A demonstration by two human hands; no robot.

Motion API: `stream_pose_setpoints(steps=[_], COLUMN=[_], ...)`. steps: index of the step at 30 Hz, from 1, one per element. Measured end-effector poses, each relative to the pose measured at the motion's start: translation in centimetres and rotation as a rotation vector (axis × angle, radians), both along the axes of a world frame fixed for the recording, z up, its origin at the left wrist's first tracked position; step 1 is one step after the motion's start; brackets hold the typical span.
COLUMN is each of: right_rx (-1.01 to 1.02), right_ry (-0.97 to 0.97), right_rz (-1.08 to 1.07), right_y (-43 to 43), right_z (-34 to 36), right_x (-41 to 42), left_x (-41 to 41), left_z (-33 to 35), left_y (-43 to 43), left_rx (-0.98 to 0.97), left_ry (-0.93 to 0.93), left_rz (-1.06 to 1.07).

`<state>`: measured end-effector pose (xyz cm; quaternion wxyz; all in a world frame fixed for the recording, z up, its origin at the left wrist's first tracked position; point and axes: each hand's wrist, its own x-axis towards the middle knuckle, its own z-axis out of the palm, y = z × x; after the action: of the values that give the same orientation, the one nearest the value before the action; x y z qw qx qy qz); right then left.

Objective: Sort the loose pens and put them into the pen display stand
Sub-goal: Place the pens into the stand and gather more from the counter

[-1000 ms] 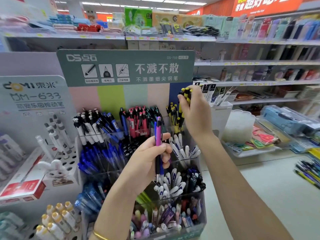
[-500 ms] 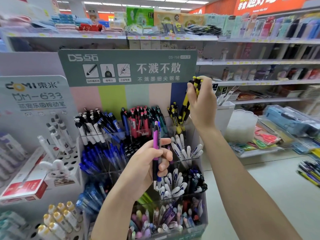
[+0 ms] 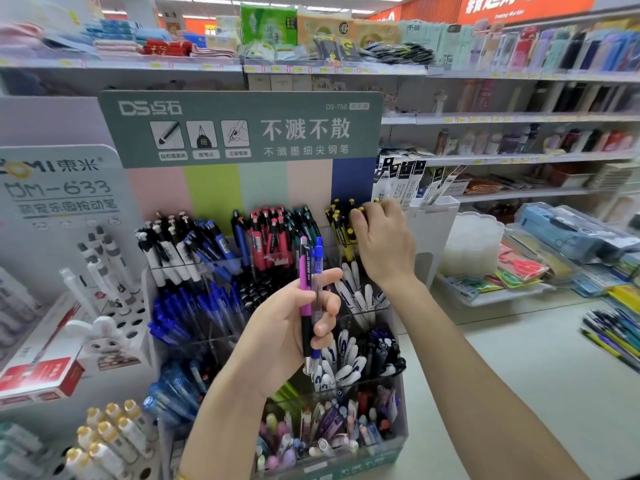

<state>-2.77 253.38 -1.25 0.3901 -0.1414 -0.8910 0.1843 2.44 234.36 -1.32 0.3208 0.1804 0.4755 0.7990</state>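
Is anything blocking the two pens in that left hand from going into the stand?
Nothing visible does. The left hand holds the pink pen and blue pen at the clear plastic stand, whose compartments are open-topped.

A magenta pen (image 3: 305, 289) and blue pen (image 3: 318, 259) held upright before a tiered pen display stand (image 3: 225, 105).
Yellow-black pens (image 3: 341, 230) are stood in its top right compartment.

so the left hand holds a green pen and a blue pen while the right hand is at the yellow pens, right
Not green: the head view shows the left hand holding a pink pen with the blue pen. The right hand is at the yellow pens.
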Motion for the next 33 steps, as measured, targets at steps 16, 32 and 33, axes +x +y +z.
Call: stream_pose_setpoints(steps=[16, 32, 33], right_rx=[-0.739, 0.198, 0.298], right_ry=[-0.136, 0.120, 0.115], right_rz=[0.690, 0.063, 0.031], right_y=[-6.3, -6.1, -6.1], right_z=[1.8, -4.6, -5.0], right_x=[8.5, 5.5, 5.4], left_x=[1.0, 0.9, 0.8], left_z=[-2.2, -3.8, -3.8], left_y=[-1.0, -3.7, -3.7], left_rx=[-0.448, -0.422, -0.403], left_ry=[0.349, 0.145, 0.109], left_rz=[0.150, 0.131, 0.131])
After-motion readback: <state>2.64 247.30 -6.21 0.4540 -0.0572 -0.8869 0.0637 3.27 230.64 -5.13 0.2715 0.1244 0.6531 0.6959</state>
